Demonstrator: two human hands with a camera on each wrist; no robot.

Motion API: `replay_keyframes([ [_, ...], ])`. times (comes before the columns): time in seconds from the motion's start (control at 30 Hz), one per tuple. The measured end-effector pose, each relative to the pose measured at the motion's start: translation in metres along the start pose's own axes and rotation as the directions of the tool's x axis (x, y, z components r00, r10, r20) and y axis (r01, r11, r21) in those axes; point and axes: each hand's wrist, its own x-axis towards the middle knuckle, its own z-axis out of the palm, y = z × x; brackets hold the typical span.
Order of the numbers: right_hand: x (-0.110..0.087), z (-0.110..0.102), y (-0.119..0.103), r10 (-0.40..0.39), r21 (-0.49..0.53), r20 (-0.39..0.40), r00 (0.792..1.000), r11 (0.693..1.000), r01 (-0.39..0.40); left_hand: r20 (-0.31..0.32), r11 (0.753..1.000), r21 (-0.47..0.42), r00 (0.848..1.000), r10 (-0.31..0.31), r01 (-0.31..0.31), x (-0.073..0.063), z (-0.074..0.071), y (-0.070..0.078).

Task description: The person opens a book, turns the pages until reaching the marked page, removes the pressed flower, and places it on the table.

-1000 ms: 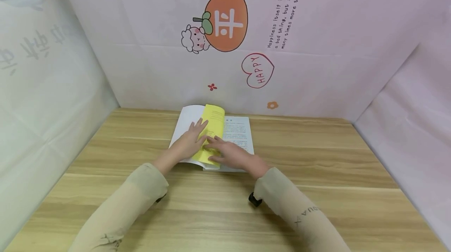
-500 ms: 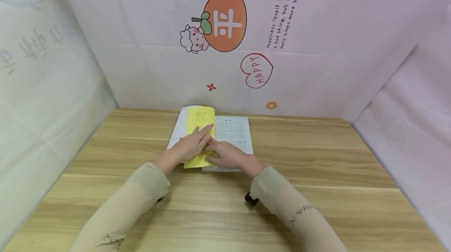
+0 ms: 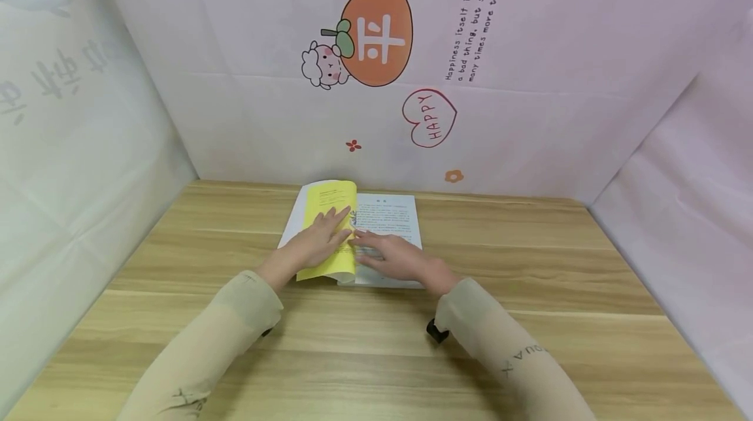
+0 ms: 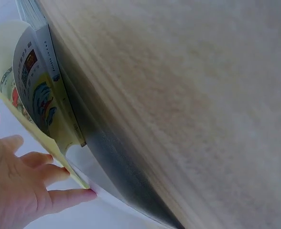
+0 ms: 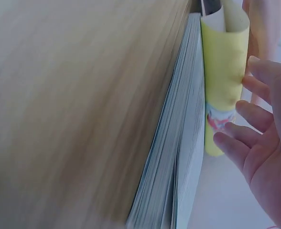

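Left hand (image 3: 317, 241) lies on, right hand (image 3: 397, 257) beside, one yellow sheet (image 3: 331, 197) of one book (image 3: 386, 215), fingers outstretched on both.

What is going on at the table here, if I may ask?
A person is handling an open book on a wooden table with bare hands. The left hand lies on a yellow sheet, which partly covers a white sheet on the book's left side. The right hand is over the printed page, near the yellow sheet's curled part. The yellow sheet is not lying flat.
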Motion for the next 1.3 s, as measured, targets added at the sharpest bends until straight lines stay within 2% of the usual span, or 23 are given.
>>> replay_keyframes([
  [0.17, -0.007, 0.001, 0.006, 0.029, 0.002, 0.078, 0.997, 1.000, -0.029, 0.055, 0.994, 0.071, 0.994, -0.093, 0.089, -0.007, -0.003, -0.008],
  [0.27, -0.012, 0.000, 0.012, 0.033, -0.005, 0.107, 0.994, 0.999, -0.033, 0.052, 0.989, 0.090, 0.991, -0.122, 0.117, -0.010, -0.005, -0.012],
  [0.57, -0.035, -0.014, 0.031, 0.056, -0.019, 0.105, 0.993, 0.998, -0.054, 0.064, 0.990, 0.107, 0.993, -0.101, 0.094, -0.007, -0.008, -0.018],
  [0.73, -0.047, -0.022, 0.035, 0.078, -0.062, 0.108, 0.991, 0.996, -0.071, 0.099, 0.992, 0.076, 0.989, -0.109, 0.102, -0.007, -0.008, -0.021],
  [0.87, -0.055, -0.029, 0.038, 0.077, -0.077, 0.122, 0.990, 0.995, -0.068, 0.104, 0.995, 0.047, 0.990, -0.096, 0.092, -0.005, -0.009, -0.026],
  [1.3, -0.062, -0.037, 0.047, 0.057, -0.090, 0.180, 0.982, 0.995, -0.041, 0.113, 0.997, 0.012, 0.990, -0.082, 0.082, -0.008, -0.010, -0.027],
])
